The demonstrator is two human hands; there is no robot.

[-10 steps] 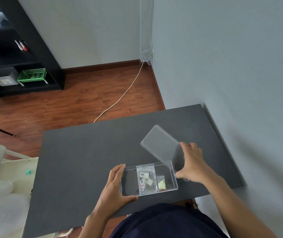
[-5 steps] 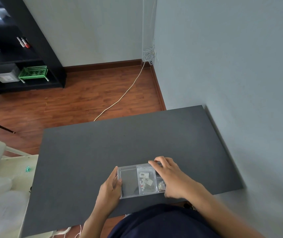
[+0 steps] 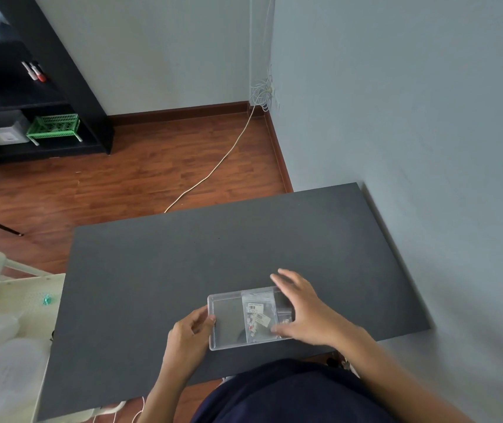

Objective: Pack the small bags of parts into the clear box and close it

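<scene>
**Lid on, both hands at the box**

I see the clear box (image 3: 245,319) near the table's (image 3: 152,270) front edge, bags (image 3: 256,315) inside. My left hand (image 3: 190,334) pinches its left end; right hand (image 3: 303,312) lies on the lid, fingers (image 3: 284,277) spread.

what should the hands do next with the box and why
Probably press the right hand down along the lid's right edge while the left hand steadies the clear box. The lid looks laid flat over the bags of parts, but whether it has snapped shut cannot be told.
</scene>
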